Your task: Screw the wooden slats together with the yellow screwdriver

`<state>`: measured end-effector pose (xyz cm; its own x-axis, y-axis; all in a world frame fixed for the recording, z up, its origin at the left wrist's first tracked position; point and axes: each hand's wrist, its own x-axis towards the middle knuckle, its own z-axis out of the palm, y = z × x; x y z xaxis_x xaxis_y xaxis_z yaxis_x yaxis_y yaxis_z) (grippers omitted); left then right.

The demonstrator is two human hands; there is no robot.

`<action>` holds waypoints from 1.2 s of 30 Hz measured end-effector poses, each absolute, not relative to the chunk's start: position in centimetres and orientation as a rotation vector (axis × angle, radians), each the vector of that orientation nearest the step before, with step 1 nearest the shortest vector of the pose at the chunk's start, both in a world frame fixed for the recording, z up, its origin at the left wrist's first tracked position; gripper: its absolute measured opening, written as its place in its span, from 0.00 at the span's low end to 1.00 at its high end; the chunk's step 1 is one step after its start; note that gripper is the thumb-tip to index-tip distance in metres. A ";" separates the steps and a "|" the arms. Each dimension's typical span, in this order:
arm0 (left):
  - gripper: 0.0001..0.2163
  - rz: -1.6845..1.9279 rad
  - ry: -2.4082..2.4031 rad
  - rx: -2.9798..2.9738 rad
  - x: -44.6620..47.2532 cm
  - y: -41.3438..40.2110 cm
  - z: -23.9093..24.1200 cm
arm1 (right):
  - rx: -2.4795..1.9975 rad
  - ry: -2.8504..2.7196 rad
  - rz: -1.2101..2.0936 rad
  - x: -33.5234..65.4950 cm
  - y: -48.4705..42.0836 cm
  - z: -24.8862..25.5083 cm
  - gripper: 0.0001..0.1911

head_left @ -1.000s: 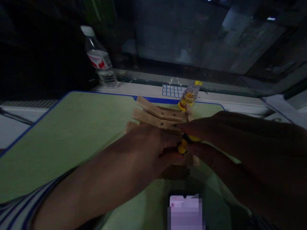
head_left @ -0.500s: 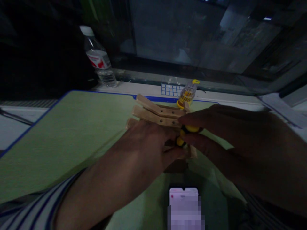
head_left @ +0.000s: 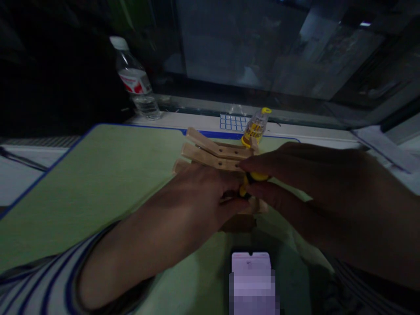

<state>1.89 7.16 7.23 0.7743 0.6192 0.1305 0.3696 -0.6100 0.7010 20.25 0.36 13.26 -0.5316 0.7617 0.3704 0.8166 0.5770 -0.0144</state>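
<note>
A small wooden assembly (head_left: 210,158), made of pale bent strips with drilled holes, stands on the green tabletop. My left hand (head_left: 197,192) is closed over its near side, thumb and finger curled beside a yellow-and-black piece. Pinched between the thumb and fingers of my right hand (head_left: 315,192) is a short yellow-and-black screwdriver-like tool (head_left: 259,176), held against the right part of the wood. Its tip and the fingers' far sides are hidden. Just in front of the assembly lies a lit phone (head_left: 251,262).
On the white sill behind the green table (head_left: 82,175) stand a water bottle (head_left: 136,83) and a small yellow-capped clear bottle (head_left: 256,127). A blue-lined grid sheet (head_left: 232,123) lies between them. Papers (head_left: 387,146) rest at the right, by the dark window.
Both hands and the tool have shifted very slightly left and up in view. The grip of each hand looks the same, and the wooden assembly has barely moved.
</note>
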 end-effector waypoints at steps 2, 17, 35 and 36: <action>0.10 0.462 0.699 2.238 1.8 7.2 7.1 | -1.288 -2.480 -0.226 20.2 0.3 13.3 0.11; 0.09 0.527 0.815 2.444 2.1 7.0 7.9 | -1.282 -2.457 -0.179 20.4 0.6 13.1 0.07; 0.11 0.409 0.639 2.333 1.6 7.4 7.7 | -1.233 -2.452 -0.124 20.0 0.2 13.4 0.08; 0.11 0.397 0.630 2.323 1.6 7.4 7.7 | -1.238 -2.453 -0.122 20.0 0.2 13.4 0.07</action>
